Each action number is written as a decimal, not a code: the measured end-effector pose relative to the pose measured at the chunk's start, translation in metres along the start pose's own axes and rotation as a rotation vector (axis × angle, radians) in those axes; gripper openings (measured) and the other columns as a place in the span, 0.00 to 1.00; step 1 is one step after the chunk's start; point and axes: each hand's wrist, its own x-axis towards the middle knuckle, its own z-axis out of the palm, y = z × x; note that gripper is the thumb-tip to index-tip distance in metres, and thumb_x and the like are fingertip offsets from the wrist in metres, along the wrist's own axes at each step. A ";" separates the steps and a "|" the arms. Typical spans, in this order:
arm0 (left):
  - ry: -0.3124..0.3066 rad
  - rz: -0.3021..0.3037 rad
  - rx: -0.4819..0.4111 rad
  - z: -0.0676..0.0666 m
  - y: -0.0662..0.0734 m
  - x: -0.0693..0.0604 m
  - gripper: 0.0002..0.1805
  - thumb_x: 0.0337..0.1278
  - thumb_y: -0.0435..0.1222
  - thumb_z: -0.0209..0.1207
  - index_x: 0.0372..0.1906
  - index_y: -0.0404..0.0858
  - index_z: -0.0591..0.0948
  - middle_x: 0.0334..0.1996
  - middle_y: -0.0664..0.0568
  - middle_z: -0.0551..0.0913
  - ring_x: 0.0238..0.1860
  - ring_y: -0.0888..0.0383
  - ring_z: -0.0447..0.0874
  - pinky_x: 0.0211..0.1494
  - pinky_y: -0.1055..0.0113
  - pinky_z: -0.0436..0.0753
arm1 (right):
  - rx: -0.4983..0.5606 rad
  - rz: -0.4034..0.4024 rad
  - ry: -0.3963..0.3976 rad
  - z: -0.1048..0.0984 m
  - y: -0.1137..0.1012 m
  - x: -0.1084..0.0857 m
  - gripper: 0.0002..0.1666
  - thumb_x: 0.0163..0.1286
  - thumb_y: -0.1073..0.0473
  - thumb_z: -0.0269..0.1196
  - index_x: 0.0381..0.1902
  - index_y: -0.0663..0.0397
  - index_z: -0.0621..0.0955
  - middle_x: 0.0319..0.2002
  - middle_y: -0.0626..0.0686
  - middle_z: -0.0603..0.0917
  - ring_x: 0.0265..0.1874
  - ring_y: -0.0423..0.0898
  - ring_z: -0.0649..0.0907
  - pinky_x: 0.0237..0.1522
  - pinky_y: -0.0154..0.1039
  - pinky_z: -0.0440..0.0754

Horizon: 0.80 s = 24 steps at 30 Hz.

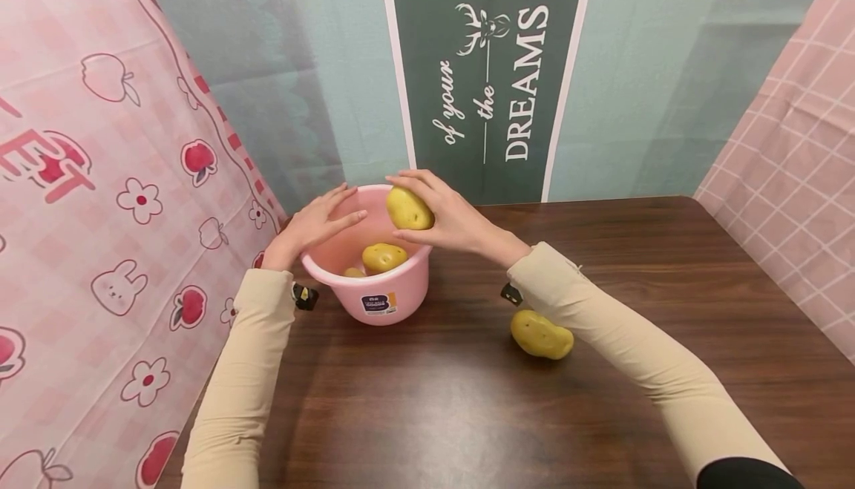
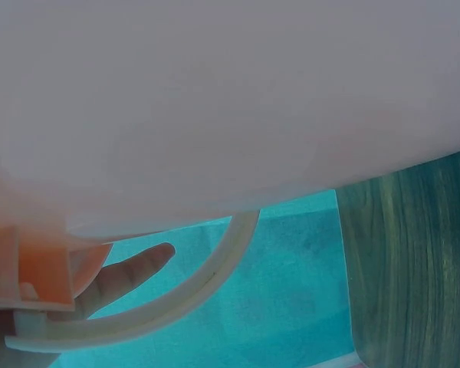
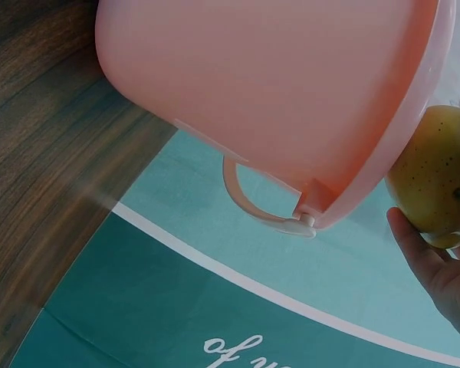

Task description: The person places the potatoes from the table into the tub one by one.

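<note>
A pink bucket (image 1: 401,297) stands upright on the table, with one potato (image 1: 384,257) and part of another yellowish piece (image 1: 354,272) visible inside. My left hand (image 1: 312,223) rests over the bucket's left rim, its thumb stretched across the opening. Seen from the left wrist, one straight finger (image 2: 134,274) lies outside the wall by the bucket's handle (image 2: 176,303). Between thumb and fingers, my right hand (image 1: 454,218) grips a potato (image 1: 409,208) above the right side of the rim. The right wrist view shows this potato (image 3: 437,172) beside the rim.
Another potato (image 1: 541,335) lies on the brown wooden table (image 1: 454,407), close to the right forearm. A green cloth with white lettering (image 1: 490,81) hangs behind the bucket. Patterned pink cloth (image 1: 143,281) borders the left side, and a pink grid cloth (image 1: 788,155) the right.
</note>
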 end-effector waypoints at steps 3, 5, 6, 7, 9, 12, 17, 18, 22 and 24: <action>0.000 -0.002 -0.003 0.000 0.000 -0.001 0.43 0.51 0.71 0.41 0.72 0.58 0.53 0.74 0.57 0.45 0.72 0.42 0.44 0.62 0.29 0.48 | 0.001 0.006 -0.008 0.001 0.000 0.000 0.46 0.49 0.49 0.73 0.65 0.44 0.67 0.60 0.49 0.68 0.56 0.42 0.71 0.52 0.38 0.76; 0.001 -0.002 -0.005 0.000 0.000 -0.001 0.43 0.52 0.71 0.41 0.72 0.58 0.53 0.74 0.56 0.46 0.72 0.42 0.44 0.62 0.29 0.48 | 0.005 0.011 -0.013 0.002 0.000 0.001 0.46 0.49 0.50 0.73 0.65 0.44 0.67 0.60 0.49 0.68 0.56 0.42 0.71 0.52 0.38 0.76; 0.001 -0.001 -0.006 0.000 0.000 -0.001 0.43 0.52 0.71 0.42 0.72 0.58 0.53 0.74 0.56 0.46 0.72 0.43 0.44 0.62 0.29 0.48 | 0.007 0.012 -0.016 0.002 0.000 0.001 0.46 0.49 0.50 0.73 0.65 0.44 0.67 0.60 0.49 0.68 0.56 0.42 0.71 0.52 0.38 0.76; 0.001 -0.001 -0.007 0.000 0.000 -0.001 0.43 0.52 0.70 0.42 0.72 0.58 0.53 0.74 0.56 0.46 0.72 0.43 0.44 0.62 0.29 0.48 | 0.009 0.013 -0.019 0.003 0.000 0.001 0.46 0.49 0.49 0.73 0.65 0.44 0.67 0.61 0.49 0.68 0.55 0.42 0.71 0.52 0.38 0.76; 0.002 0.000 -0.006 0.001 0.000 -0.001 0.43 0.52 0.71 0.41 0.72 0.58 0.53 0.74 0.56 0.46 0.72 0.43 0.44 0.62 0.30 0.48 | 0.009 0.018 -0.027 0.004 0.000 0.001 0.45 0.50 0.48 0.72 0.66 0.44 0.67 0.61 0.49 0.67 0.55 0.42 0.71 0.51 0.38 0.77; 0.001 -0.001 -0.006 0.001 -0.001 -0.001 0.43 0.52 0.71 0.41 0.72 0.58 0.53 0.74 0.56 0.46 0.72 0.42 0.44 0.63 0.30 0.48 | 0.010 0.021 -0.032 0.004 -0.001 0.001 0.45 0.50 0.47 0.72 0.66 0.43 0.67 0.61 0.48 0.67 0.54 0.41 0.71 0.51 0.37 0.77; -0.001 -0.003 -0.005 0.001 -0.001 0.000 0.44 0.51 0.71 0.41 0.72 0.58 0.53 0.74 0.56 0.46 0.72 0.41 0.44 0.63 0.30 0.48 | -0.003 0.016 -0.037 0.004 -0.002 0.002 0.45 0.51 0.45 0.71 0.66 0.44 0.67 0.61 0.48 0.67 0.55 0.41 0.71 0.51 0.37 0.76; -0.002 -0.005 -0.005 0.000 -0.001 0.000 0.44 0.51 0.71 0.41 0.72 0.58 0.53 0.74 0.56 0.46 0.72 0.41 0.44 0.63 0.29 0.48 | -0.006 0.013 -0.038 0.004 -0.002 0.002 0.45 0.51 0.44 0.70 0.66 0.45 0.67 0.61 0.48 0.68 0.55 0.41 0.71 0.51 0.37 0.76; -0.002 -0.009 -0.006 0.001 -0.001 0.000 0.44 0.51 0.71 0.41 0.72 0.58 0.53 0.74 0.56 0.46 0.72 0.41 0.43 0.62 0.29 0.47 | -0.010 0.005 -0.039 0.004 -0.003 0.002 0.44 0.52 0.42 0.69 0.65 0.46 0.68 0.60 0.49 0.68 0.55 0.41 0.71 0.51 0.37 0.76; 0.000 -0.008 -0.008 0.001 -0.002 0.000 0.44 0.51 0.71 0.41 0.72 0.58 0.53 0.74 0.56 0.46 0.72 0.41 0.44 0.62 0.29 0.48 | -0.012 0.009 -0.042 0.004 -0.003 0.002 0.44 0.52 0.42 0.69 0.65 0.46 0.67 0.60 0.49 0.68 0.54 0.41 0.71 0.51 0.37 0.76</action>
